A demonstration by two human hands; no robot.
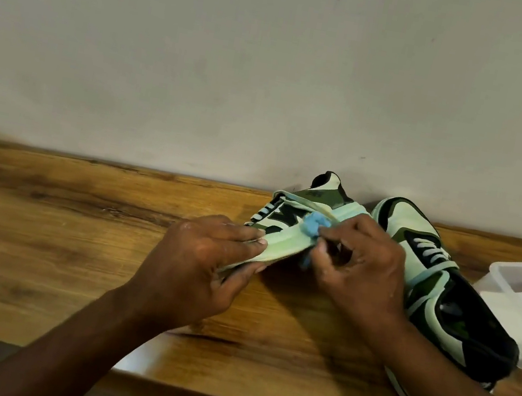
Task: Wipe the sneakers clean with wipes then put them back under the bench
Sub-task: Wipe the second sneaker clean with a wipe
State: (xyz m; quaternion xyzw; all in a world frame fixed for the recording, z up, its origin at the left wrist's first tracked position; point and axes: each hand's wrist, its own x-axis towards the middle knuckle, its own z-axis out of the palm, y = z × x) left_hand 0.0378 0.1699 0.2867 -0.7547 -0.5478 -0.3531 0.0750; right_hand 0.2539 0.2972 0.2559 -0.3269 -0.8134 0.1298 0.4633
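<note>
The left hand grips the toe end of the tipped sneaker at mid-surface, thumb on top, fingers under the sole. At its three o'clock the right hand pinches a crumpled blue wipe against the pale midsole. Wiping looks mid-way on this shoe. Next calls for turning it to reach untouched sides. It lies on its side, long axis running eight to two o'clock, heel toward the wall. The second sneaker lies further right, touching a clear plastic tub.
</note>
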